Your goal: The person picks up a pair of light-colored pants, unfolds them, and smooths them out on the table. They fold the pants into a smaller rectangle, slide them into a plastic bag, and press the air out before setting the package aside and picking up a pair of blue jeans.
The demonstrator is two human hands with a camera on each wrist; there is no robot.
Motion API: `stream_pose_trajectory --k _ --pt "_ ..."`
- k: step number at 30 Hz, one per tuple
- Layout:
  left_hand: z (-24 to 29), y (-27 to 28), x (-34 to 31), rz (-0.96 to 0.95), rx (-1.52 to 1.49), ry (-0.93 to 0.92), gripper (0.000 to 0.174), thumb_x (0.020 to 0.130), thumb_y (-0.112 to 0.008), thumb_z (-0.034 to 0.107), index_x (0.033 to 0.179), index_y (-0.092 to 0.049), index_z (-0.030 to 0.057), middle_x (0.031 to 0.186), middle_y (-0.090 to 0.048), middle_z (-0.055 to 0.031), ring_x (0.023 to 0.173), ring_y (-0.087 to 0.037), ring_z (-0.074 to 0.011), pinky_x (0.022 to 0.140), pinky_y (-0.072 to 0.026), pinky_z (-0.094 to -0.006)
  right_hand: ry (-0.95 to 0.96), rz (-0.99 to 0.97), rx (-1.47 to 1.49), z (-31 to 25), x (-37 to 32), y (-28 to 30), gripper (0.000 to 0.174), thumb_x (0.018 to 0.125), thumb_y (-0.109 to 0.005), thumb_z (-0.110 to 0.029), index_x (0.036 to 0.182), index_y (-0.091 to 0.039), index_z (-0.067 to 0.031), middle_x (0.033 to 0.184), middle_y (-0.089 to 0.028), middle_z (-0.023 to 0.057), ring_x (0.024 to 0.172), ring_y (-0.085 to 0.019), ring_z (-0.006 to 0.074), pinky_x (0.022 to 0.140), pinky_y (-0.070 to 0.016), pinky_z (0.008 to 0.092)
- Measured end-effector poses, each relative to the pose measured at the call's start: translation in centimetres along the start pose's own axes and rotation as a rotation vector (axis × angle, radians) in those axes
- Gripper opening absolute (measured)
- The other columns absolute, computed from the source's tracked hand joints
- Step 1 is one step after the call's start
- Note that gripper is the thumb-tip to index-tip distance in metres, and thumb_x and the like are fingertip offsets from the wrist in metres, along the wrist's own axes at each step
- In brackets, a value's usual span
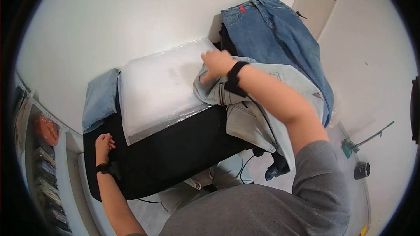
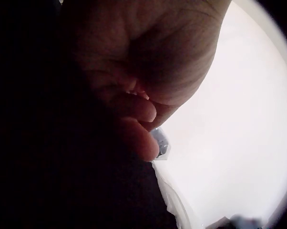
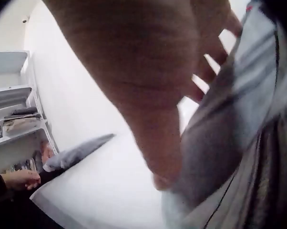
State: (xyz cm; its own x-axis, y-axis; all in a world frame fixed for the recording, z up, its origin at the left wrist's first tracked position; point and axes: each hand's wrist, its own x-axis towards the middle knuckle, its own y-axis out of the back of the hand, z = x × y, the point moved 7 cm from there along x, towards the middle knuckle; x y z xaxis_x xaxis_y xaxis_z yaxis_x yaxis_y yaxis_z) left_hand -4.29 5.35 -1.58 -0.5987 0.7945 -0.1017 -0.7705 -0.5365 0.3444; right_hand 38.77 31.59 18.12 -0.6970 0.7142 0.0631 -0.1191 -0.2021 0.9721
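Pale grey-blue jeans (image 1: 280, 76) lie bunched over the right end of a black-covered table (image 1: 175, 144). At their left end is my right hand (image 1: 216, 64), palm down. The right wrist view shows the fingers (image 3: 215, 71) spread apart and the thumb (image 3: 165, 167) pointing down beside the fabric. White sheets in a clear plastic bag (image 1: 153, 83) lie flat, left of that hand. My left hand (image 1: 104, 144) is over the table's left part, its fingers loosely curled and holding nothing. Much of the left wrist view is dark.
Blue jeans (image 1: 278, 30) lie behind the pale pair. A folded light-blue denim piece (image 1: 100, 96) sits at the table's back left. Shelves with packed goods (image 1: 48, 166) stand left. A wall runs behind the table, and a cable hangs from my right wrist.
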Motion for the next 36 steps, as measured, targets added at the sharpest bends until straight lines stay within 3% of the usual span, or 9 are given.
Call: stream_pose_trajectory --k 3,8,11,16,21,26,31,35,36 --pt "1.0 -0.1 -0.4 0.010 0.011 -0.015 0.024 0.093 -0.052 0.027 0.084 -0.058 0.0056 0.066 -0.058 -0.0025 0.049 -0.055 -0.0088 0.047 -0.0374 -0.0205 -0.062 -0.278 -0.239 -1.8 0.9 -6.3 0.087 0.056 -0.078 -0.059 0.120 -0.055 -0.0050 0.123 -0.056 0.0172 0.109 -0.057 0.0312 0.088 -0.0447 0.0479" --pt "1.5 -0.3 -0.5 -0.003 0.000 -0.035 0.024 0.093 -0.052 0.027 0.085 -0.058 0.0054 0.066 -0.059 -0.0021 0.049 -0.054 -0.0080 0.047 -0.0375 -0.0201 -0.198 -0.126 -0.165 1.3 1.8 -7.5 0.030 0.081 -0.061 -0.026 0.106 -0.067 -0.0117 0.113 -0.065 0.0103 0.110 -0.058 0.0307 0.088 -0.0410 0.0524" --pt "1.6 -0.4 -0.7 -0.004 -0.016 -0.049 0.024 0.093 -0.052 0.027 0.085 -0.058 0.0055 0.066 -0.059 -0.0021 0.049 -0.054 -0.0078 0.046 -0.0371 -0.0196 -0.195 0.133 -0.102 3.4 -0.6 -2.6 0.019 0.080 -0.054 -0.013 0.086 -0.071 -0.0082 0.089 -0.069 0.0139 0.087 -0.067 0.0304 0.074 -0.0502 0.0437" --pt "1.7 -0.4 -0.8 -0.011 -0.005 -0.044 0.024 0.093 -0.052 0.028 0.085 -0.058 0.0059 0.066 -0.059 -0.0020 0.048 -0.054 -0.0078 0.045 -0.0363 -0.0193 -0.170 0.536 0.296 7.9 -9.6 8.0 0.028 0.076 -0.055 -0.003 0.101 -0.065 -0.0094 0.098 -0.066 0.0143 0.094 -0.061 0.0356 0.080 -0.0501 0.0412" --pt "4.8 -1.3 -1.3 -0.014 0.017 -0.074 0.023 0.092 -0.053 0.028 0.083 -0.058 0.0076 0.067 -0.059 -0.0004 0.050 -0.053 -0.0068 0.044 -0.0352 -0.0194 -0.114 0.872 0.616 10.9 -22.6 15.4 0.029 0.083 -0.055 -0.001 0.112 -0.059 0.0002 0.102 -0.065 0.0108 0.094 -0.059 0.0189 0.084 -0.0461 0.0302" --pt "20.4 -10.8 -9.1 -0.259 0.126 -0.616 0.015 0.087 -0.060 0.017 0.093 -0.059 0.0032 0.079 -0.058 -0.0013 0.076 -0.055 -0.0096 0.065 -0.0441 -0.0249 -0.240 1.090 0.601 19.3 -32.8 11.5 0.035 0.083 -0.060 -0.010 0.116 -0.054 0.0003 0.110 -0.060 0.0132 0.098 -0.058 0.0222 0.089 -0.0460 0.0329" --pt "29.8 -23.7 -17.8 -0.744 -0.003 -0.717 0.037 0.092 -0.055 0.016 0.126 -0.045 0.0057 0.118 -0.053 -0.0091 0.113 -0.050 -0.0173 0.092 -0.0427 -0.0328 -0.201 1.003 1.069 10.7 -36.1 14.9 0.031 0.084 -0.059 -0.010 0.113 -0.055 -0.0003 0.108 -0.060 0.0149 0.100 -0.058 0.0231 0.090 -0.0458 0.0331" --pt "32.1 -33.0 -18.7 -0.991 -0.126 -0.771 0.047 0.093 -0.055 0.023 0.134 -0.039 0.0074 0.127 -0.049 -0.0147 0.121 -0.045 -0.0213 0.098 -0.0385 -0.0344 0.235 1.046 1.352 7.9 -39.4 14.8 0.015 0.087 -0.057 -0.011 0.097 -0.057 -0.0006 0.097 -0.061 0.0160 0.100 -0.058 0.0321 0.093 -0.0461 0.0448" --pt "32.3 -34.7 -18.8 -1.003 -0.135 -0.772 0.047 0.093 -0.055 0.023 0.134 -0.039 0.0074 0.127 -0.049 -0.0147 0.121 -0.045 -0.0213 0.098 -0.0385 -0.0344 0.062 1.132 1.421 7.4 -41.3 14.1 0.016 0.086 -0.059 -0.013 0.095 -0.057 -0.0009 0.093 -0.060 0.0165 0.101 -0.058 0.0365 0.093 -0.0456 0.0512"
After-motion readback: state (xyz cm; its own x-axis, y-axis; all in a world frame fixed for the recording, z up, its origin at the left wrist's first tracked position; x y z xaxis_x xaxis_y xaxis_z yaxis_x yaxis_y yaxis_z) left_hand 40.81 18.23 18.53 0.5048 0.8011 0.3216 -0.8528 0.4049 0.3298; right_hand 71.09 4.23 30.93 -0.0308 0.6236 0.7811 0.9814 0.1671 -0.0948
